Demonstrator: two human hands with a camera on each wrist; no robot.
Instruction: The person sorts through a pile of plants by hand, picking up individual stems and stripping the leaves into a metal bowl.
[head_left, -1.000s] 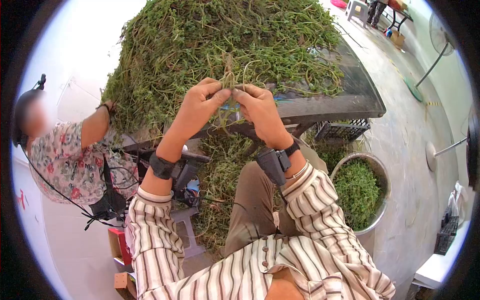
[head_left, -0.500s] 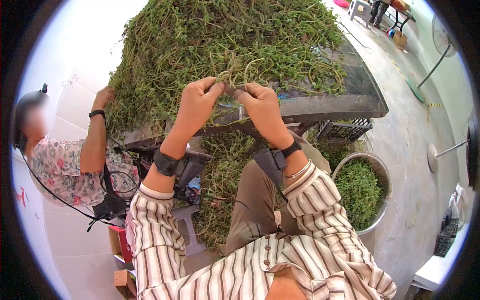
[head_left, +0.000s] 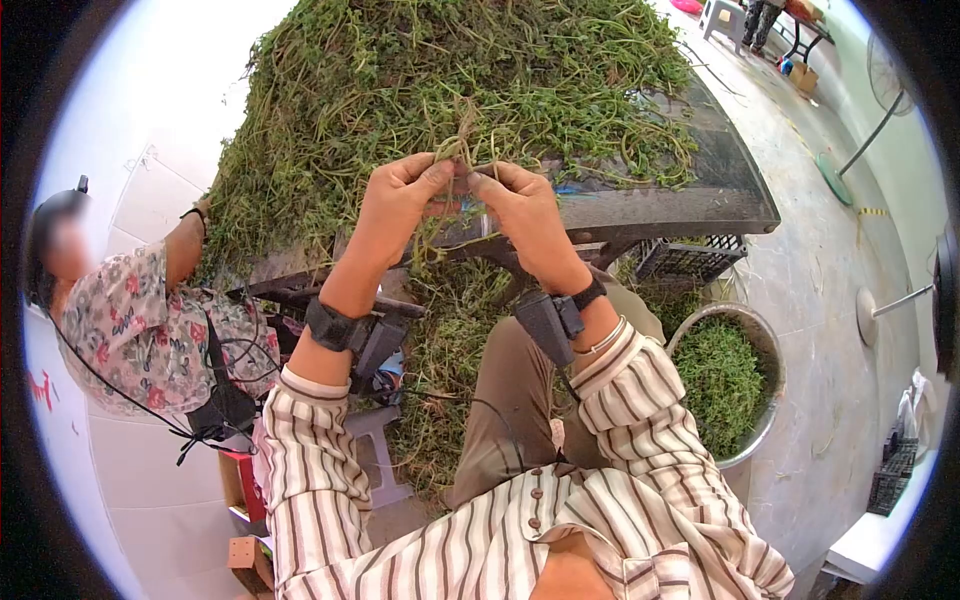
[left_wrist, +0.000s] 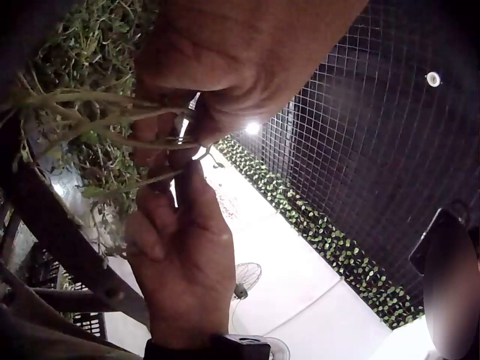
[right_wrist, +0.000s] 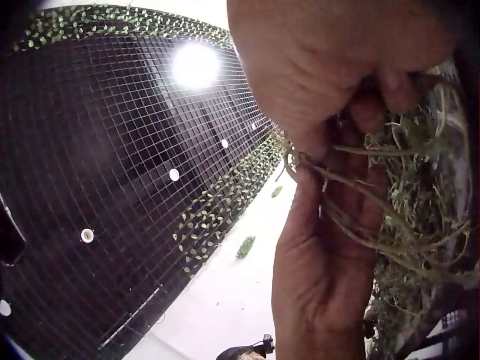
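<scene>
In the head view my left hand [head_left: 395, 210] and right hand [head_left: 528, 212] meet at the near edge of the table, thumbs and fingertips close together. Between them they pinch a few thin green plant stems [head_left: 460, 150]. The left wrist view shows these long stems [left_wrist: 90, 112] trailing off to the left from the fingers. From the right wrist side, stems [right_wrist: 375, 217] loop out of the pinch past the left hand [right_wrist: 322, 277]. Just behind the hands rises a big heap of leafy green plants [head_left: 440, 70], spread over a dark table [head_left: 690, 205].
A metal tub [head_left: 770, 400] of greens stands on the floor at right, near a black crate [head_left: 690, 260]. More plants [head_left: 440, 380] lie under the table. Another person [head_left: 150, 300] reaches into the heap at left. Standing fans [head_left: 890, 90] line the right wall.
My hands stay at the table edge, fingertips parting slightly while still pinching stems. A pale stem standing up by the right hand has dropped lower. The other person's hand rose, then lowered at the heap.
</scene>
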